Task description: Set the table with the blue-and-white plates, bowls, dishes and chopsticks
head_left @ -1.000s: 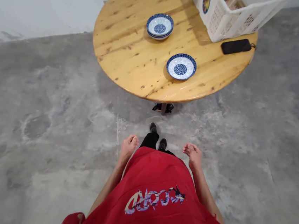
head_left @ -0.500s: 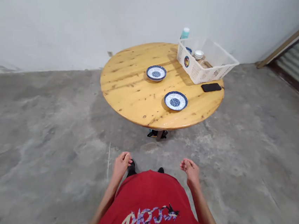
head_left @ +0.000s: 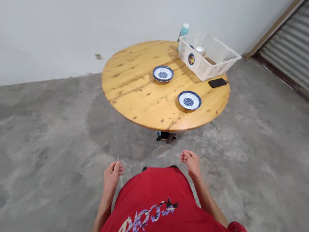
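Note:
My left hand [head_left: 112, 175] hangs at my side with its fingers loosely curled and nothing in it. My right hand [head_left: 191, 162] hangs in front of my red shirt [head_left: 161, 211], fingers curled together, also holding nothing. Both hands are over the bare concrete floor, well short of the round wooden table [head_left: 135, 92]. On the table a stack of blue-and-white bowls [head_left: 163, 73] sits near the middle and a single blue-and-white dish [head_left: 189, 100] lies nearer the front edge.
A white plastic basket [head_left: 211, 59] with crockery inside stands at the table's far right, a teal bottle [head_left: 184, 30] behind it and a black phone [head_left: 217, 82] beside it. A grey wall runs behind; a metal shutter [head_left: 308, 47] is at the right.
The view has lifted and swung left, showing the whole table and the wall. My left hand has dropped lower at my side; the right hand has stayed about level.

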`<act>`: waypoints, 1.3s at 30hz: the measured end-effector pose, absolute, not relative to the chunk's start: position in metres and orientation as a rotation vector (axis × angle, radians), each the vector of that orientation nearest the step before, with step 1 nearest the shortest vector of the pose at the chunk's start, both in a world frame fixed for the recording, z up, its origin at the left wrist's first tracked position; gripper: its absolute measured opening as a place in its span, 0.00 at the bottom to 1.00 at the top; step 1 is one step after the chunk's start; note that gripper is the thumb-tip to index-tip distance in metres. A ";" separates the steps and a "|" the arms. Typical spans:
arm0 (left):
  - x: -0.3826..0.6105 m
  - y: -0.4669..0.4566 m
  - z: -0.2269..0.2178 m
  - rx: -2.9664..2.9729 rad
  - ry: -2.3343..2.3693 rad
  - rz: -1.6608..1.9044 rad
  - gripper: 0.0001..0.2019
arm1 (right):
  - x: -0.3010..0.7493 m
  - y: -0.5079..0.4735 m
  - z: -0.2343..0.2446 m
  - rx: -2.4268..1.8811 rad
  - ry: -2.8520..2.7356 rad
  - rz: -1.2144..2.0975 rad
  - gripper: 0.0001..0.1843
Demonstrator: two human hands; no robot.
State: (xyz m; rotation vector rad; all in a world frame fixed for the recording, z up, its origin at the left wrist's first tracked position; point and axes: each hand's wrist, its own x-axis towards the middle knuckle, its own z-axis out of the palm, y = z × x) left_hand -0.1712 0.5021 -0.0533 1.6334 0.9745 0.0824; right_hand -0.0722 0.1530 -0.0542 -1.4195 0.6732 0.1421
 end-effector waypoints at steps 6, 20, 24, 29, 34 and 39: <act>-0.161 0.543 -0.058 1.616 0.942 0.038 0.23 | -0.081 0.193 -0.046 -1.429 0.729 0.131 0.14; -0.060 0.585 -0.061 1.672 0.829 -0.032 0.24 | 0.074 0.241 -0.018 -1.559 0.570 0.077 0.07; 0.004 0.611 -0.052 1.720 0.819 -0.039 0.23 | 0.165 0.267 -0.017 -1.562 0.516 0.035 0.07; 0.097 0.636 -0.036 1.773 0.755 -0.104 0.22 | 0.295 0.294 -0.019 -1.644 0.562 0.010 0.04; 0.177 0.644 -0.023 1.841 0.638 -0.131 0.20 | 0.406 0.307 -0.028 -1.797 0.688 -0.032 0.08; 0.222 0.638 -0.021 1.842 0.583 -0.185 0.19 | 0.469 0.314 -0.029 -2.044 0.810 0.075 0.16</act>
